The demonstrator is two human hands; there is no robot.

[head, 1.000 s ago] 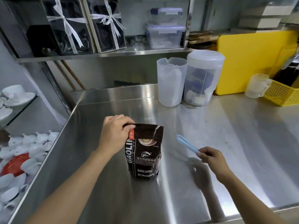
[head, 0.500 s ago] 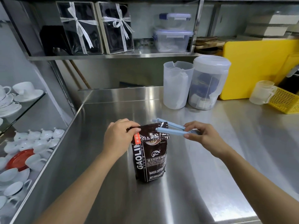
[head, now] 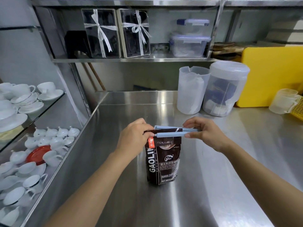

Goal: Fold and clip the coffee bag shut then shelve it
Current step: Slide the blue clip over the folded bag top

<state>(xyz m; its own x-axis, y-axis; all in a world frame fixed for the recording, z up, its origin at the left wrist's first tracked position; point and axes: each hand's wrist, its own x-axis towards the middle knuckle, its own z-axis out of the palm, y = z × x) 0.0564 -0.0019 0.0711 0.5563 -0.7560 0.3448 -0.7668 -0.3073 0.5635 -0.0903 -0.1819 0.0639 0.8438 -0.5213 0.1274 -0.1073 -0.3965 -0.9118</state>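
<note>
A dark brown coffee bag (head: pixel 164 163) stands upright on the steel counter (head: pixel 205 185), its top folded over. My left hand (head: pixel 133 138) pinches the folded top at its left corner. A long pale blue clip (head: pixel 170 134) straddles the fold, one bar in front of the bag top and one behind it, and the two bars are still apart. My right hand (head: pixel 203 133) grips the clip at its right end. Above the counter's back runs a steel shelf (head: pixel 131 60).
Two clear plastic jugs (head: pixel 211 90) stand behind the bag. A yellow board (head: pixel 270 76) and a yellow basket (head: pixel 297 108) are at the right. On the shelf stand ribboned boxes (head: pixel 118 32) and lidded tubs (head: pixel 190 45). White cups and saucers (head: pixel 29 145) fill the racks at the left.
My right hand lifted the clip off the counter and brought it left until it slid over the bag's folded top. My left hand kept its hold on the fold.
</note>
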